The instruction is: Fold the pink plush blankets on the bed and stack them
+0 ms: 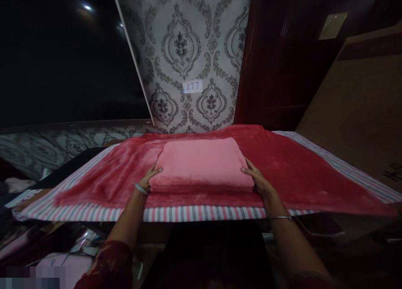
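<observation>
A folded pink towel (201,161) lies in a neat rectangle on a spread red plush blanket (298,163). My left hand (150,177) grips the towel's near left corner, thumb on top. My right hand (259,179) grips its near right corner in the same way. Both wrists wear thin bangles. The blanket covers a pink, grey and white striped cloth (188,213) on a raised surface.
A patterned wallpaper wall with a paper label reading 277 (192,86) stands behind. A dark red door (276,63) is at the back right, a brown panel (361,105) at the right. Cluttered items and cloth (63,247) lie low on the left.
</observation>
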`<state>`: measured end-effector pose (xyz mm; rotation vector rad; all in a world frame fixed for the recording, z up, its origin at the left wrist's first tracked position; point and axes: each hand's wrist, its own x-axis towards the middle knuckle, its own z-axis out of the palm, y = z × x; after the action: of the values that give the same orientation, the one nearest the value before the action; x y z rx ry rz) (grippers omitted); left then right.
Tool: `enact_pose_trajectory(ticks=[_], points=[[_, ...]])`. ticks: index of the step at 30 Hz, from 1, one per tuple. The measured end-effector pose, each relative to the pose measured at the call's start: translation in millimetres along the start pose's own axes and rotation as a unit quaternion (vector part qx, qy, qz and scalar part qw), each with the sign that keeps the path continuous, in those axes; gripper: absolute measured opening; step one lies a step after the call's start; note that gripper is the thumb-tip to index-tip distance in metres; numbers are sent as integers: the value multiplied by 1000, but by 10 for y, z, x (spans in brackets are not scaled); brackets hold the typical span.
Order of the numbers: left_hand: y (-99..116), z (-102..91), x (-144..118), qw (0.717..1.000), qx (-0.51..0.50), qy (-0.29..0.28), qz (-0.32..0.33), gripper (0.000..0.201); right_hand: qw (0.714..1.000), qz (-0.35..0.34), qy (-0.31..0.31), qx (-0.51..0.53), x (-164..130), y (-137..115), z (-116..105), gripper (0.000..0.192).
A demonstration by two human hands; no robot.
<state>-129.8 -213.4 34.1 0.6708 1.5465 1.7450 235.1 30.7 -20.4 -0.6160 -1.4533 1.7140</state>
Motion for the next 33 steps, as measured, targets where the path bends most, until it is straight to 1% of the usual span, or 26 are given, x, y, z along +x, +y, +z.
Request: enact_pose_trajectory(ticks=[5,8,11,14,18,22,25,30,33], points=[[-17,-24,27,1000,14,7,7,85,1000,14,22,-8,-23,-34,40,83],[-16,-33,18,1000,15,-7,4,88,999,23,37,-23,-24,-24,35,85],[-7,-31,-2,999,16,-28,6,92,998,36,40,-32,-30,-9,24,86],[-5,-34,-11,999,20,-29,14,89,997,38,48,-46,-46,10,17,83],[-26,-65,5,999,31,-23,17,86,993,30,77,-87,-62,50,0,80],[-53,-98,17,999,38,-17,16,89,991,38,77,-99,-53,80,-25,78],[-66,-105,15,999,24,-20,10,90,991,39,81,-102,-49,78,-30,79],[-69,-94,6,1000,8,-25,-4,84,990,50,88,-99,-44,99,-42,80],[-68,-90,-3,999,11,-32,1,84,990,51,91,-100,-30,124,-57,80]])
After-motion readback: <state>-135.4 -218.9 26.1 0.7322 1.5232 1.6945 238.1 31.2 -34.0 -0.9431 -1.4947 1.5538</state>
